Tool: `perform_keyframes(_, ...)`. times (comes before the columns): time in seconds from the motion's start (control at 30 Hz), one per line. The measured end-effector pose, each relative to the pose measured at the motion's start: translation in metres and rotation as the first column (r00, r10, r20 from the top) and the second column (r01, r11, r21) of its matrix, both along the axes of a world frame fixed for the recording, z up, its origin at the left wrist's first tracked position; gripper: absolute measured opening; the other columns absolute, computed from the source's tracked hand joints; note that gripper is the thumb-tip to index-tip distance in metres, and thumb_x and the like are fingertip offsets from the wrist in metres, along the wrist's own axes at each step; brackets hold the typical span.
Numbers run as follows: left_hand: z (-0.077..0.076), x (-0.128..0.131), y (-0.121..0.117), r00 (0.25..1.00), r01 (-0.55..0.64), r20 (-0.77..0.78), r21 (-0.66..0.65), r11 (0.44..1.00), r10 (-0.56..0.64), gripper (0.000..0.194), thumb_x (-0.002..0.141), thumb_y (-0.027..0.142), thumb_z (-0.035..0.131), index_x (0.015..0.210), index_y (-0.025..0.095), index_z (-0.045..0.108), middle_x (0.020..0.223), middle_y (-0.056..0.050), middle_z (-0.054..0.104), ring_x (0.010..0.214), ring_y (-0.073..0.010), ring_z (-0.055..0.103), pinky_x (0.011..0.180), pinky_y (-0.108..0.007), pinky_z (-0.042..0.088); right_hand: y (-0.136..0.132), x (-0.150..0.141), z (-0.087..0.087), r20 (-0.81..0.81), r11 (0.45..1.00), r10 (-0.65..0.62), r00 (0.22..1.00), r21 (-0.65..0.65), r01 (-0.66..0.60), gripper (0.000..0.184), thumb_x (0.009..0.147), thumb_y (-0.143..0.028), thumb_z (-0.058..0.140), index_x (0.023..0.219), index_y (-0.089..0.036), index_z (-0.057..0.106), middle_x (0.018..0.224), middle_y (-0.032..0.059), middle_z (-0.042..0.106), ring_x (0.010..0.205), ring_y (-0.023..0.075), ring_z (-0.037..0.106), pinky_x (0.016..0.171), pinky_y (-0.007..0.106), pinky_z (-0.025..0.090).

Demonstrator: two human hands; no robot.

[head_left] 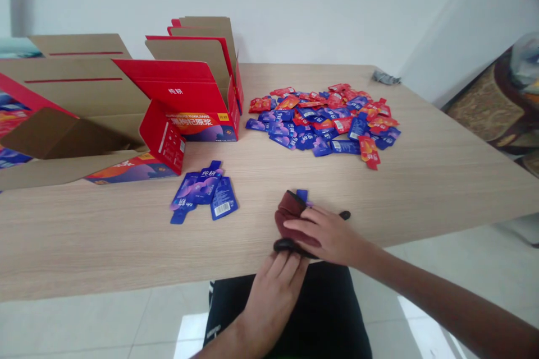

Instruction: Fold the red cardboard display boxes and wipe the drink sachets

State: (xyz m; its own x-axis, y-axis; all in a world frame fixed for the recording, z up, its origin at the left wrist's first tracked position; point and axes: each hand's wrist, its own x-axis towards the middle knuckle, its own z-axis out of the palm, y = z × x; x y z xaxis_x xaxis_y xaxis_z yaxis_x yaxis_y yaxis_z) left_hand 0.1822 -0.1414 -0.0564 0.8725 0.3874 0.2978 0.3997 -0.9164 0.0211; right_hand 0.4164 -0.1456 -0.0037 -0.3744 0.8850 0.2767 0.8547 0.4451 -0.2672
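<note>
A maroon cloth item with black rounded ends (288,205), glove-like in look, lies bunched near the table's front edge. Across it from the right comes my right hand (330,234), its fingers closed over the cloth and its thumb hidden. My left hand (275,286) reaches up from below with curled fingers, gripping the item's black lower part at the edge. Just behind the cloth pokes out a blue sachet (302,194), mostly covered. To the left, several blue sachets (204,185) overlap in a small group.
A large heap of red and blue sachets (324,115) spreads over the back of the table (442,162). Open red cartons (168,90) with raised flaps stand at the left. A small grey crumpled thing (386,77) sits by the far right corner. A patterned chair (480,101) stands beyond.
</note>
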Motion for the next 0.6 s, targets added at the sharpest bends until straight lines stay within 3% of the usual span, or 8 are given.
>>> perform_keyframes(0.07,0.002,0.000,0.000,1.000,0.001,0.019,0.008,1.000,-0.001,0.041,0.109,0.021,0.042,0.146,0.023,0.060,0.140,-0.004,0.065,0.125,-0.0215,0.058,0.111,-0.035,0.044,0.009,0.005,-0.011,0.013,0.999,-0.033,0.999,0.015,0.032,0.035,0.102,-0.039,0.058,0.135,-0.030,0.064,0.110,0.0072,0.068,0.098,0.0221,0.064,0.087,0.038,0.054)
perform_keyframes(0.17,0.002,0.001,0.000,0.999,0.004,0.054,0.022,1.000,-0.005,0.041,0.110,0.020,0.038,0.145,0.022,0.060,0.143,-0.004,0.064,0.124,-0.0214,0.059,0.110,-0.034,0.044,0.044,0.029,-0.016,0.090,0.988,-0.145,0.985,0.076,0.138,0.038,0.101,-0.037,0.059,0.137,-0.028,0.063,0.113,0.0090,0.068,0.100,0.0245,0.063,0.088,0.040,0.054)
perform_keyframes(0.3,-0.001,0.000,0.000,0.998,-0.006,0.058,0.027,1.000,0.004,0.041,0.109,0.019,0.040,0.145,0.022,0.060,0.140,-0.003,0.066,0.123,-0.0206,0.060,0.109,-0.033,0.044,0.078,0.052,0.003,0.158,0.947,-0.307,0.939,0.151,0.284,0.037,0.104,-0.037,0.054,0.137,-0.025,0.064,0.110,0.0113,0.068,0.101,0.0277,0.063,0.087,0.042,0.053)
perform_keyframes(0.37,-0.003,0.000,-0.001,0.999,-0.012,0.053,0.033,0.999,0.010,0.041,0.109,0.019,0.042,0.146,0.022,0.059,0.140,-0.004,0.066,0.123,-0.0201,0.060,0.109,-0.033,0.045,0.071,0.048,0.016,0.067,0.915,-0.373,0.926,0.196,0.354,0.041,0.104,-0.042,0.052,0.140,-0.025,0.062,0.114,0.0121,0.068,0.104,0.0286,0.063,0.090,0.043,0.053)
perform_keyframes(0.43,-0.002,0.000,-0.001,0.999,-0.011,0.046,0.036,0.999,0.009,0.041,0.108,0.019,0.043,0.147,0.022,0.058,0.142,-0.004,0.064,0.124,-0.0202,0.059,0.109,-0.034,0.045,0.050,0.033,0.022,-0.033,0.919,-0.348,0.937,0.185,0.348,0.045,0.103,-0.046,0.053,0.144,-0.026,0.058,0.119,0.0113,0.068,0.108,0.0276,0.063,0.094,0.042,0.053)
perform_keyframes(0.53,0.000,0.001,-0.002,1.000,-0.001,0.028,0.015,1.000,0.001,0.041,0.108,0.019,0.043,0.146,0.022,0.059,0.139,-0.004,0.066,0.122,-0.0211,0.059,0.108,-0.035,0.045,0.013,0.007,0.016,-0.025,0.989,-0.132,0.991,0.063,0.134,0.042,0.102,-0.044,0.056,0.142,-0.030,0.059,0.114,0.0075,0.069,0.101,0.0233,0.065,0.090,0.038,0.054)
perform_keyframes(0.6,0.002,0.001,-0.001,1.000,0.003,0.025,0.002,1.000,-0.003,0.040,0.109,0.019,0.043,0.144,0.021,0.060,0.136,-0.005,0.067,0.122,-0.0218,0.060,0.109,-0.035,0.044,0.001,-0.002,0.004,-0.008,1.000,-0.029,1.000,0.001,0.029,0.037,0.102,-0.042,0.058,0.137,-0.032,0.062,0.111,0.0062,0.069,0.097,0.0216,0.065,0.087,0.037,0.055)
